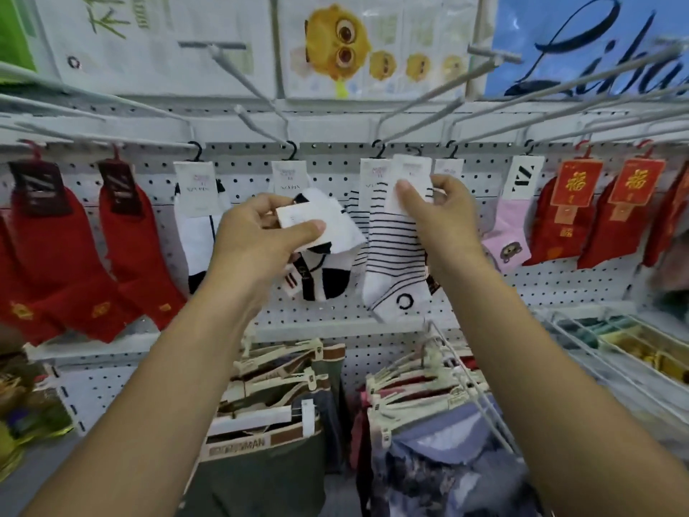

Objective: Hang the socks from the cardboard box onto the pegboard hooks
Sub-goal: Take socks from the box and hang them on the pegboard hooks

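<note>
My left hand [261,229] grips a bundle of white-and-black socks [328,225] by its paper label, held in front of the pegboard [328,154]. My right hand [443,210] pinches the white label of a black-striped white sock [395,263], lifted up near a long metal hook [417,98]. That sock's small black hanger sits just under the hook row; whether it is over a hook I cannot tell. More white socks hang from hooks behind both hands. The cardboard box is out of view.
Red socks [56,248] hang at the left, a pink sock [510,233] and red socks with gold labels [574,218] at the right. Long bare hooks jut toward me overhead. Below hang underwear on clip hangers [283,397]; a wire basket [634,352] sits lower right.
</note>
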{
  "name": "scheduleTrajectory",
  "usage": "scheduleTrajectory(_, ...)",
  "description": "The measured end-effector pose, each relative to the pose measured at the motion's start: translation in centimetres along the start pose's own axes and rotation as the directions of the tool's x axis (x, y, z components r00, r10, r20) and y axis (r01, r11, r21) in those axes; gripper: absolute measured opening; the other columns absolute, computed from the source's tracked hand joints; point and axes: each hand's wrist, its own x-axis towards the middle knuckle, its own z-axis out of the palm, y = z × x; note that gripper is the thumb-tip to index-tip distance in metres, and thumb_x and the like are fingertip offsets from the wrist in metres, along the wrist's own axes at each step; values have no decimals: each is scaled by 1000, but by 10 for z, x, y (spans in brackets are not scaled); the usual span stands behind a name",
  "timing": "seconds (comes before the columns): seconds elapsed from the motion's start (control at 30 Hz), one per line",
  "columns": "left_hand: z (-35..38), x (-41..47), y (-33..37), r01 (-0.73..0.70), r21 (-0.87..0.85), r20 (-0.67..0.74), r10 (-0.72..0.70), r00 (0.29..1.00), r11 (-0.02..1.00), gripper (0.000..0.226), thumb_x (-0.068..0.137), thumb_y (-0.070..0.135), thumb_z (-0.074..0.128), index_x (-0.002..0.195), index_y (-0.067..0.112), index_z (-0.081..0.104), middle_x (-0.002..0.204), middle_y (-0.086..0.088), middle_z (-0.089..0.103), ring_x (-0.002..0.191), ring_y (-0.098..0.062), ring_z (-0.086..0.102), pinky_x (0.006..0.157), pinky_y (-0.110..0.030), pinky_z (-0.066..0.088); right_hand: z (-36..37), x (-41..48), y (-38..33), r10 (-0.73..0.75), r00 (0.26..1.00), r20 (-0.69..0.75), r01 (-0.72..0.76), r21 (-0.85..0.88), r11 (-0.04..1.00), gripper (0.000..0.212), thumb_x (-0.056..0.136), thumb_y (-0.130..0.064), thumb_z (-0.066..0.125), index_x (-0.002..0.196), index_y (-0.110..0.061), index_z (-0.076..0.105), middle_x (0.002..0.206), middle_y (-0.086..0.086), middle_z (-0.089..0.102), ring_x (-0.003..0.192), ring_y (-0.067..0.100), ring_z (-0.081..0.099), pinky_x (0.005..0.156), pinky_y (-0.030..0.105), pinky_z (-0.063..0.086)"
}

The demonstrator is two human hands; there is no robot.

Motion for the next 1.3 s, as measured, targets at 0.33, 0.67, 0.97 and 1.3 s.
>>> scheduleTrajectory(0.33,-27,15,-6,1,-69,-1,-1,1000,998,38,77,3,85,109,16,69,89,2,80,82,-12,77,70,-28,62,24,23,20,-15,998,58,22,-120,993,38,83,-34,80,115,-21,64,109,3,74,98,19,73,84,39,61)
scheduleTrajectory(0.67,-22,13,-16,27,-106,133,-13,991,994,17,85,8,78,99,17,72,91,4,80,88,-12,77,68,-22,59,19,-39,18,-224,971,-90,184,-326,927,31,92,-38,69,118,-23,60,115,-8,63,109,0,58,96,17,47)
scheduleTrajectory(0.97,-49,0,-25,1,-59,112,6,994,998,19,98,20,64,113,14,74,99,2,80,96,-13,76,82,-26,60,61,-64,15,-19,892,452,85,-127,988,20,93,-17,69,112,-10,71,108,11,74,104,22,70,93,32,58)
scheduleTrajectory(1.3,-137,14,9,-228,191,-292,278,915,955,34,92,26,75,121,15,63,104,1,74,95,-10,70,89,-24,57,145,-57,11,-132,846,516,170,-27,985,18,98,-15,63,115,-22,64,106,-6,69,104,23,67,93,35,57)
